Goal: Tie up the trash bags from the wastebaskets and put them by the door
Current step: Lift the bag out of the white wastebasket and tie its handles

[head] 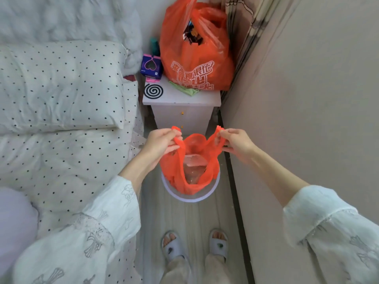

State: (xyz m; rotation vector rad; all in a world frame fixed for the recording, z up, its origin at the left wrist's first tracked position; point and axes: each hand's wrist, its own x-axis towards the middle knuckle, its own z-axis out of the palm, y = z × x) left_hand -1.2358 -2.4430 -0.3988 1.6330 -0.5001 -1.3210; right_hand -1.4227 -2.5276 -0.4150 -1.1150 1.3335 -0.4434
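Your left hand [162,143] pinches the left handle of the orange trash bag [189,171], fingers curled round it. Your right hand [235,143] pinches the right handle the same way, so the mouth is pulled wide. The bag sits partly in the white wastebasket [191,196] on the floor, just at 12 o'clock from your slippers [194,245]. White nightstand [180,107] at 12 o'clock beyond it carries a bigger orange bag [194,58], a purple box [151,65] and a mosquito coil [153,90]. Polka-dot bed [61,119] at 9 o'clock.
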